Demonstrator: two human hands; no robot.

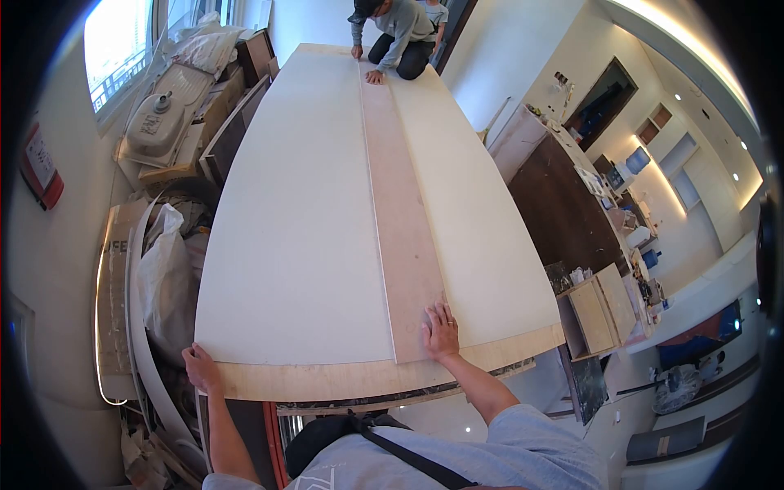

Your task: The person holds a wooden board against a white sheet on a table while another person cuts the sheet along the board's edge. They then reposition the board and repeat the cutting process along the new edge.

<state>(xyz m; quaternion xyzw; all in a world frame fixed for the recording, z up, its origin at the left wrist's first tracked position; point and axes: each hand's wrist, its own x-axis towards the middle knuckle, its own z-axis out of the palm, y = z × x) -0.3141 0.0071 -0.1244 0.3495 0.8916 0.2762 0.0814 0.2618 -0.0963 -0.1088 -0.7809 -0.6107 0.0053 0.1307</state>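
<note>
A large white sheet (294, 212) lies on a pale plywood board (327, 382), whose bare strip shows along the near edge. Down the sheet's length runs a long, narrow pinkish wooden plank (400, 204). My left hand (201, 367) is closed on the near left corner, where the sheet and plywood meet; its fingertips are partly hidden. On the near end of the plank my right hand (442, 331) lies flat, pressing its right side, with a ring on one finger. At the far end another person (400, 37) kneels on the sheet, one hand (374, 77) on the plank.
To the left are a steel sink (163, 114), cardboard boxes and a white plastic bag (163, 278) close to the sheet's edge. A dark brown counter (563, 204) stands at right, with a wooden box (600, 310) nearer me. Someone else stands behind the kneeling person.
</note>
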